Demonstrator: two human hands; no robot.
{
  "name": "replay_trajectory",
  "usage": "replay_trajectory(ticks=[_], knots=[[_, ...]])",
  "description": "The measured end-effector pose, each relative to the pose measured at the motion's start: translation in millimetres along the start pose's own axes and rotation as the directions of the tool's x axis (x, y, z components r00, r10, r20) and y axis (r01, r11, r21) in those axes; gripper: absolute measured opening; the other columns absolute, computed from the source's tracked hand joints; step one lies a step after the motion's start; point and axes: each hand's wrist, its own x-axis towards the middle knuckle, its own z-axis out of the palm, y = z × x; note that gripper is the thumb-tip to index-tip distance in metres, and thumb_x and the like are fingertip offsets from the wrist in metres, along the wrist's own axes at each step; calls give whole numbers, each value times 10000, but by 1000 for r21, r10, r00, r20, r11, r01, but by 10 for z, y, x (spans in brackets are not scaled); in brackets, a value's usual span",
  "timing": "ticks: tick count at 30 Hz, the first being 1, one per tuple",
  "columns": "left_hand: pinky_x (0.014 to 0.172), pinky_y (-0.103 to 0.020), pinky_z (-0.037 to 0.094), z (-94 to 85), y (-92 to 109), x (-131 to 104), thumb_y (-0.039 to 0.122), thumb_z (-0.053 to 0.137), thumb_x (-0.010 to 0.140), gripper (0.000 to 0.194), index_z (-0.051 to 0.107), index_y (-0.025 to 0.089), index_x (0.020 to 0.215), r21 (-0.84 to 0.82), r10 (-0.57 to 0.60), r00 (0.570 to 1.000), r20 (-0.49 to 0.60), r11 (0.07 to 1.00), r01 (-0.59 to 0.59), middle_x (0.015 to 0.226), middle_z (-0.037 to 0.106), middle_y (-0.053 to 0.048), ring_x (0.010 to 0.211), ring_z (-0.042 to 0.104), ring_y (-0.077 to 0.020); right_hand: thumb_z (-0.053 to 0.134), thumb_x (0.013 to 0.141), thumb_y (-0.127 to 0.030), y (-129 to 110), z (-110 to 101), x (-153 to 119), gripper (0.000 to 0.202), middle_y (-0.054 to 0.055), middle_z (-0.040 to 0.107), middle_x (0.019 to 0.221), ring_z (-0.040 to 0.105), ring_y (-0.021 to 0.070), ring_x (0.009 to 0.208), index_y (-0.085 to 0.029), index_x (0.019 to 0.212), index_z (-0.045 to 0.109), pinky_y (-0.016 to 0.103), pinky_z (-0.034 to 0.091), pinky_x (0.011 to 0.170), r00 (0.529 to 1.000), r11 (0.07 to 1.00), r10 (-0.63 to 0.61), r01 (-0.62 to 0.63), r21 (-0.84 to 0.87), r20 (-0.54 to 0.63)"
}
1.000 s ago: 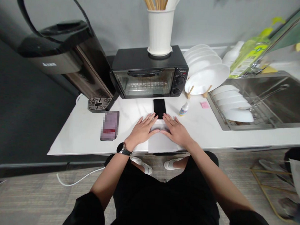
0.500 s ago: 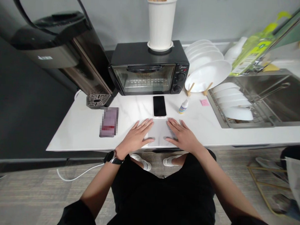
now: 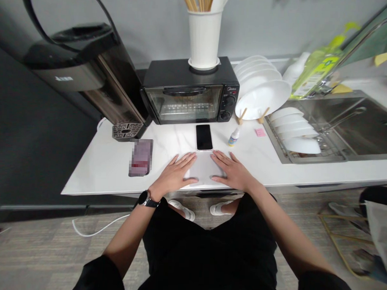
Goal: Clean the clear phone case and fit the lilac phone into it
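Observation:
My left hand point(image 3: 176, 174) lies flat with its fingers spread on the left part of a pale, thin sheet-like item point(image 3: 204, 168) at the counter's front edge. On the item's right part rests my right hand point(image 3: 232, 171), also flat, thumb apart. Neither hand grips anything. Just beyond the fingertips is a black-screened phone point(image 3: 204, 137). A small white dropper bottle point(image 3: 234, 137) stands to the right of the phone. Left of my left hand, a purple pouch-like object point(image 3: 141, 158), partly pixelated, lies on the white counter point(image 3: 100, 171).
A black toaster oven point(image 3: 188, 98) carries a white utensil cup point(image 3: 205, 39). A tall dispenser point(image 3: 116, 79) stands left. On the right are upright plates point(image 3: 263, 99), a pink note point(image 3: 260, 132), a green soap bottle point(image 3: 316, 71) and a sink point(image 3: 372, 126) with bowls point(image 3: 303, 144).
The view has shifted slightly, so objects at the right appear a little further left. Both hands remain flat in nearly the same place.

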Motion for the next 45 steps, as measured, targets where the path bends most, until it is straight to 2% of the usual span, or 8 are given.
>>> replay_trajectory(ticks=[4,9,15,20,27,37,41,45], knots=[[1394,-562,167,-62,-26,-114,757,459,1024,971,63,265,1762,-16,-30,999,-13,999,30,1830,171,-122,1709,181,-293,570,1054,-604,17,-114,-106,602,140,580,1630,551,344,1510,-258,1547,579,610,407,1283,967,982,118,-79,174,-225],[1389,-553,226,-119,47,-125,628,430,1092,788,186,266,1748,-60,-80,985,-155,996,71,1818,245,-120,1694,244,-282,666,965,-658,364,-190,50,568,157,697,1355,650,360,1312,-228,1333,610,571,566,1091,626,851,509,-264,454,-591],[1341,-496,376,-216,448,147,495,477,1111,685,260,273,1722,-128,-15,958,-287,991,-23,1704,492,-108,1564,501,-267,480,1070,-611,308,-147,469,472,125,730,1169,713,289,1065,-211,1298,585,462,579,1008,829,863,370,-140,486,-419],[1104,-364,578,-421,700,229,396,395,1145,514,371,280,1645,-150,-28,942,-335,988,-24,1591,601,-101,1370,670,-228,455,1125,-477,-269,-147,271,369,150,715,1247,698,299,1101,-217,1355,581,426,564,945,967,978,-62,108,178,-245],[693,-320,515,-441,800,271,493,312,1152,453,654,196,1176,130,-178,982,-67,974,186,947,795,-94,811,775,-252,439,1143,-516,-357,-306,169,383,91,758,953,714,245,840,-190,1097,634,338,440,681,976,973,-182,162,-162,-118],[727,-330,441,-352,767,258,494,305,1147,561,726,216,904,-209,-250,968,5,947,246,812,746,-65,769,702,-250,428,1152,-489,-242,-347,156,412,81,744,922,699,230,860,-180,1080,691,337,414,685,936,902,-345,308,-303,-74],[715,-319,417,-339,410,-14,517,210,1147,686,587,213,661,-506,-300,953,31,818,274,624,589,-7,633,571,-184,442,1143,-480,242,-531,-95,391,80,742,875,669,228,766,-198,1113,712,340,410,665,964,936,-188,119,-330,-187],[786,-288,463,-282,169,-184,540,466,1088,477,713,200,862,-671,-321,947,-22,707,224,860,730,-5,817,641,-179,531,1082,-583,612,-550,-278,424,99,755,932,696,269,821,-205,1147,712,359,468,697,932,989,64,-106,-101,-358]])
